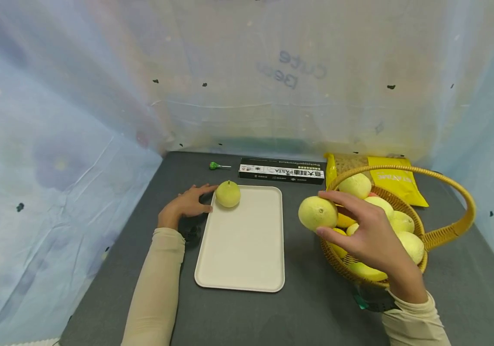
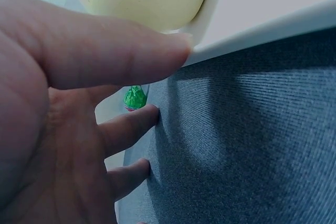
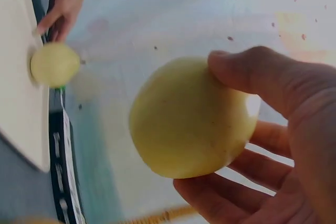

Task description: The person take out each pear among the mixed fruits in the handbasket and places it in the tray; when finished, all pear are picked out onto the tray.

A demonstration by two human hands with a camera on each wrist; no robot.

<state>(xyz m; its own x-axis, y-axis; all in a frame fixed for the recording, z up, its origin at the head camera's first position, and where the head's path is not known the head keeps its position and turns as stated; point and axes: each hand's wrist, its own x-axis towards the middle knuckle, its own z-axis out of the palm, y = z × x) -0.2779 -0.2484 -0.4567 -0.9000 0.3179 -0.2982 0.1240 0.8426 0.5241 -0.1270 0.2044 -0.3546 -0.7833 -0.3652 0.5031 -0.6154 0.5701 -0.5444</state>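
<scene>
My right hand (image 1: 364, 230) grips a round yellow-green pear (image 1: 317, 213) between thumb and fingers, raised beside the left rim of a wicker basket (image 1: 420, 226). In the right wrist view the held pear (image 3: 191, 121) fills the middle. Another pear (image 1: 228, 194), stem up, sits in the far left corner of a white tray (image 1: 247, 245). My left hand (image 1: 188, 202) is at that corner with fingers spread, its thumb right at the tray's rim in the left wrist view. Nothing is held in it.
Several pears and yellow fruits fill the basket, whose tall handle (image 1: 467, 202) arches to the right. Behind it lies a yellow bag (image 1: 394, 180). A black pasta box (image 1: 281, 170) and a green-wrapped lollipop (image 1: 215, 166) lie beyond the tray, near the hanging sheet.
</scene>
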